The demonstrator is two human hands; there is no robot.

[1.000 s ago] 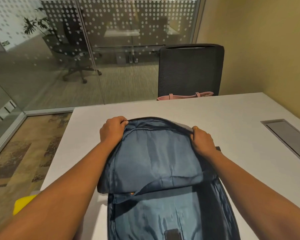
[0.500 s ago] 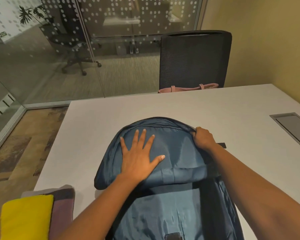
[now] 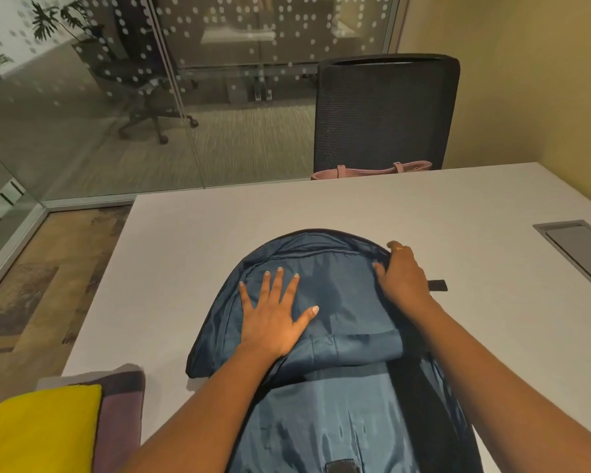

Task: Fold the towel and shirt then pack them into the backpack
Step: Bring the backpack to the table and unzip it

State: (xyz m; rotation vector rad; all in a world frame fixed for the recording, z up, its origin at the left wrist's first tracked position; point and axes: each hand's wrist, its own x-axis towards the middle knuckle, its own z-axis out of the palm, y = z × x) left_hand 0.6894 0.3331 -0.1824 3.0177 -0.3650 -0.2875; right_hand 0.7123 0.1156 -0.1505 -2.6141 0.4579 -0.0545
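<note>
Backpack (image 3: 338,336) lay flat on the white table (image 3: 389,206), unzipped, blue lining facing up. Its rounded top end pointed away from the person and its near end was cut off by the bottom of the frame. The upper flap was folded over toward the person, forming a thick fold across the middle.

Left hand (image 3: 273,319) rested palm down on that flap, fingers straight and spread, holding nothing, just pressing the fabric. Right hand (image 3: 403,278) was at the backpack's right upper rim, fingers curled over the edge and gripping the fabric. A ring (image 3: 398,248) showed on one finger. Black strap tab (image 3: 437,285) stuck out onto the table just beside the right wrist.

Folded yellow towel (image 3: 45,428) sat at the near left corner of the table, on top of a folded mauve cloth (image 3: 120,404). That cloth was probably the shirt, though too little of it showed to be sure. Both lay outside the backpack, near its left side but not touching it.

Grey cable hatch (image 3: 580,247) was set into the table at the right edge. Black mesh chair (image 3: 386,110) stood at the far side of the table with a pink bag (image 3: 372,172) on its seat, only the bag's top visible over the table edge. Glass wall (image 3: 219,46) with white dots ran behind, with an office chair (image 3: 144,90) and a plant (image 3: 52,22) beyond it.
</note>
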